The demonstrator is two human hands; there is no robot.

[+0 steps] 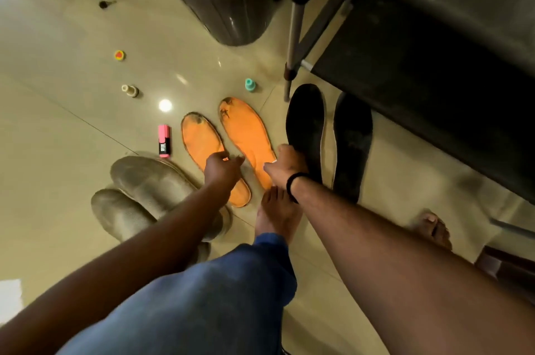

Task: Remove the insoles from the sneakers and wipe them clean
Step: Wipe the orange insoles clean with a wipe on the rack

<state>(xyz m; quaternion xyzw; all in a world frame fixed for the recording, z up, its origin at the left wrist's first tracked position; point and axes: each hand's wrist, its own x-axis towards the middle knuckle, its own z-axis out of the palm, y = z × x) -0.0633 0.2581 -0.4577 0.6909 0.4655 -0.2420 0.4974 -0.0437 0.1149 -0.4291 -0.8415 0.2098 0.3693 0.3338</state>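
Observation:
Two orange insoles lie side by side on the tiled floor, the left one (pixel 199 140) and the right one (pixel 246 131), both dirty at the toe. To their right lie two black insoles, one (pixel 307 120) nearer and one (pixel 351 137) farther right. A pair of grey sneakers (pixel 144 189) stands at the left. My left hand (pixel 221 168) hovers over the heel of the left orange insole, fingers loosely bent, holding nothing. My right hand (pixel 288 162) grips the inner edge of the nearer black insole; a small white scrap shows at its fingertips.
A dark waste bin (pixel 231 13) with crumpled paper stands ahead. A metal table leg (pixel 292 44) and a dark table are at the right. A pink highlighter (pixel 164 140), a teal cap (pixel 249 84) and small caps lie around. My bare feet (pixel 278 212) rest below the insoles.

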